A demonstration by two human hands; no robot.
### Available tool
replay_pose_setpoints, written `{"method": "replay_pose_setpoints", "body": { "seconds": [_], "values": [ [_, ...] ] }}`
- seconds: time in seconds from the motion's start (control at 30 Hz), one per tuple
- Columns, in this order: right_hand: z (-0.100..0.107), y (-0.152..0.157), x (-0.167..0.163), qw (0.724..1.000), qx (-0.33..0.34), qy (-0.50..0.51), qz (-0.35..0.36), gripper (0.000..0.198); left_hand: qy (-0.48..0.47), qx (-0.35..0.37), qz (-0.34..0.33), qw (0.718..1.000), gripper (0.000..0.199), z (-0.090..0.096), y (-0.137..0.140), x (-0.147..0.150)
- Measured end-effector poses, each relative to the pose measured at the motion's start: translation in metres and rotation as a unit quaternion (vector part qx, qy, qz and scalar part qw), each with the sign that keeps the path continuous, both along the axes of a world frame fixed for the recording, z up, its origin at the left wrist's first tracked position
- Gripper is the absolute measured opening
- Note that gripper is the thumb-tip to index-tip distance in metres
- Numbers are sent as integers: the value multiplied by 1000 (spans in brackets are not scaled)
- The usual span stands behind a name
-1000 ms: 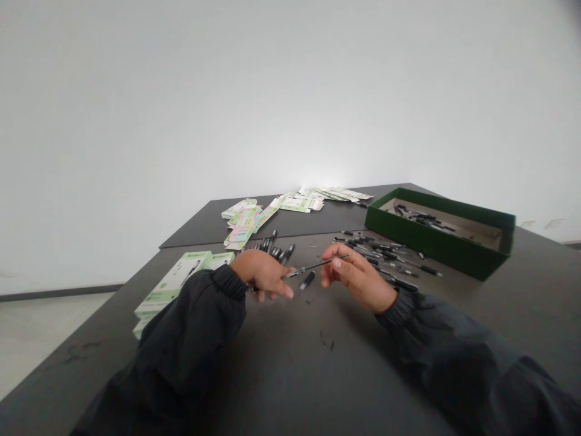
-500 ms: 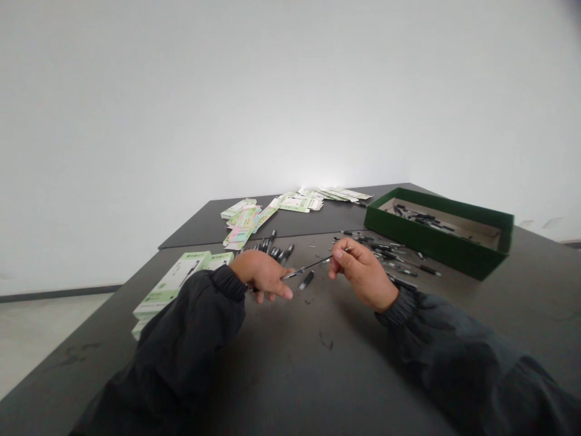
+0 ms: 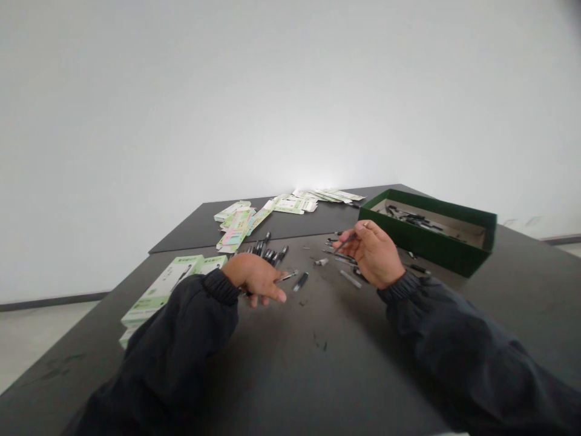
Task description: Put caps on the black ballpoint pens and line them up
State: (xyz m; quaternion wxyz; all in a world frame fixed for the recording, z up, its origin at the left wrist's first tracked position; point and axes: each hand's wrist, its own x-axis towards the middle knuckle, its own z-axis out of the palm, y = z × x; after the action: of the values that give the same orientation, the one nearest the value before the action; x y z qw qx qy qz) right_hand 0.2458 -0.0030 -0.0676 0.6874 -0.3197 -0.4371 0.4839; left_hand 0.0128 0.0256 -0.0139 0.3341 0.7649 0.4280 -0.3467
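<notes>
Working mid-frame, we grip a pen (image 3: 288, 276) in our left hand (image 3: 258, 278) and, well apart, a rod (image 3: 345, 243) in our right hand (image 3: 376, 255), best pinched lightly.

Pale wall (image 3: 272, 91), dark table (image 3: 281, 387), light floor (image 3: 27, 333)

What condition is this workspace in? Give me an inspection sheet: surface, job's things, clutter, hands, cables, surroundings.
Surface: dark grey tabletop, smudged, seam crossing it.
Job's things: slim silvery pen piece; thin dark rod.
Clutter: loose black pens; green rectangular open box of dark pen parts; white-green cardboard cartons stacked left; flattened cartons behind.
Hands: left hand grips the pen piece; right hand pinches the rod.
Cables: nothing seen.
Surroundings: pale plain wall, dark skirting strip, light floor.
</notes>
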Motion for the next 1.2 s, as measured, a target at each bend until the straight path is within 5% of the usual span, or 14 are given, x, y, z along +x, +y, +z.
{"method": "replay_pose_setpoints", "body": {
  "seconds": [0.1, 0.23, 0.37, 0.67, 0.87, 1.03, 1.2],
  "values": [
    [-3, -3, -3, 987, 46, -151, -37, 17, -3, 6, -7, 1000, 55, -3, 0, 0],
    [-6, -25, -31, 896, 110, -429, 15, 18, 5, 21, -22, 1000, 48, -9, -1, 5],
    [-10, -40, -55, 833, 141, -530, 74, 15, 21, 33, -30, 999, 37, -13, -4, 11],
    [-13, -32, -49, 834, 146, -529, 55, 7, 9, 54, -43, 998, 34, -19, -1, 15],
    [-15, -32, -50, 799, 145, -583, 31, 16, 6, 43, -65, 997, 46, -10, -1, 13],
    [4, -8, -2, 733, 108, -670, -32, 28, 22, 109, -100, 989, 80, 3, 1, 2],
    [7, 29, 87, 669, -71, -725, -143, 29, 24, 125, -95, 987, 81, 1, -1, 0]
  ]
}}
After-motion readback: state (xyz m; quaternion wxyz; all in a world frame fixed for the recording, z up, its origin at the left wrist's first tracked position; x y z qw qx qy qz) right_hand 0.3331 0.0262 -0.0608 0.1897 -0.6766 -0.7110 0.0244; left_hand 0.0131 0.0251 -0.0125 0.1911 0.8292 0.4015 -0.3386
